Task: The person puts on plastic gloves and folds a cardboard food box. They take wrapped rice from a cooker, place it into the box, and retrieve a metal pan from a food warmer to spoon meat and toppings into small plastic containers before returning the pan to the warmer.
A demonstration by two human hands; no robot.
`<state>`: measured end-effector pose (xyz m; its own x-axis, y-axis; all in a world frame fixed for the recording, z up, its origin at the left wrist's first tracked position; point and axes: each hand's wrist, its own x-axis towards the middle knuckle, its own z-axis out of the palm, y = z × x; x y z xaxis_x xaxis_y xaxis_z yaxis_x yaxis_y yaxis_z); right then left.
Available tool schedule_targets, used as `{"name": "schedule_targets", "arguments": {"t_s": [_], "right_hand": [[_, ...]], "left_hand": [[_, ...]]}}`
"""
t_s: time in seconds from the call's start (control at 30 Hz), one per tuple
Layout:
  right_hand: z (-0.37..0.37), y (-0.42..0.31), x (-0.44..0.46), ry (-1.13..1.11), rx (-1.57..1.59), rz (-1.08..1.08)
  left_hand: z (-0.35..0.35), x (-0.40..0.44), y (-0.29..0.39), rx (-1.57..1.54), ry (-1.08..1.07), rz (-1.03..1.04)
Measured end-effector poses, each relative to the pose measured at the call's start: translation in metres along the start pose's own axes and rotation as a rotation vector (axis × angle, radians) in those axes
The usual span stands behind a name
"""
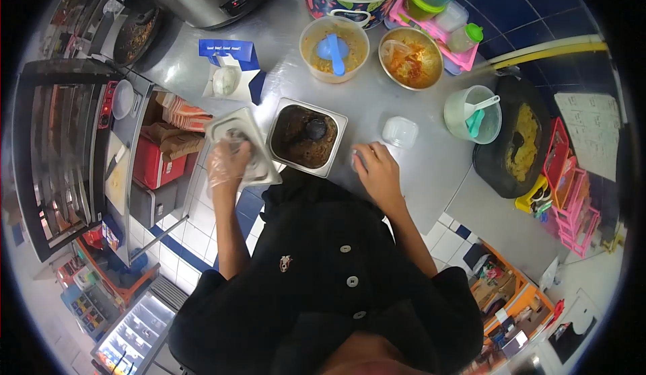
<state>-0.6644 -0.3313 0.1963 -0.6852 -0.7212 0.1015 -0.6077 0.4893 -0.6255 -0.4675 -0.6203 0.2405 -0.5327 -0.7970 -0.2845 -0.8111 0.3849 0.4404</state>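
The left hand [229,163], in a clear plastic glove, grips a metal lid [258,149] at left of centre in the frame. The lid is a silvery, rounded-cornered rectangle with a raised rim and a handle near its middle; it is tilted and slightly blurred. Just right of it, near the centre, stands an uncovered metal pan [340,127], rectangular with a shiny flanged edge. Inside lies dark brown, lumpy-looking food [316,154], smeared up the walls, with a black ladle [315,129] resting in it. The right hand [378,176], bare, is beside the pan's right edge, its fingers bent; whether it holds anything, one cannot tell. Just above it, a small clear plastic container [400,133] sits on the steel counter [427,166]. An open blue carton [229,49] holding a pale rounded item [224,81] stands above the lid.
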Motion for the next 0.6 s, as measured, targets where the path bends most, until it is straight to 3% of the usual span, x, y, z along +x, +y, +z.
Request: {"name": "schedule_targets", "arguments": {"t_s": [0.07, 0.1, 0.13, 0.17, 0.2, 0.27, 0.4, 0.6], "right_hand": [[0.013, -0.021, 0.020, -0.092, 0.012, -0.087], [0.025, -0.031, 0.031, -0.090, 0.009, -0.092], [0.042, -0.040, 0.043, -0.147, -0.094, -0.184], [0.057, -0.046, 0.054, -0.203, -0.198, -0.278], [0.072, -0.047, 0.064, -0.199, -0.204, -0.284], [0.103, -0.046, 0.079, -0.293, -0.240, -0.496], [0.142, -0.058, 0.098, -0.563, -0.351, -0.559], [0.157, -0.064, 0.098, -0.612, -0.545, -0.620]], "left_hand": [[0.001, 0.009, -0.048, -0.017, 0.005, -0.054], [0.013, 0.021, -0.076, 0.148, -0.007, -0.042], [0.022, 0.029, -0.096, 0.313, -0.018, -0.030], [0.028, 0.032, -0.100, 0.262, 0.012, -0.034], [0.032, 0.037, -0.100, 0.256, 0.018, -0.032], [0.041, 0.053, -0.096, 0.237, -0.134, -0.010], [0.091, 0.093, -0.109, 0.219, -0.252, 0.102], [0.100, 0.104, -0.073, 0.195, -0.258, 0.156]]}}
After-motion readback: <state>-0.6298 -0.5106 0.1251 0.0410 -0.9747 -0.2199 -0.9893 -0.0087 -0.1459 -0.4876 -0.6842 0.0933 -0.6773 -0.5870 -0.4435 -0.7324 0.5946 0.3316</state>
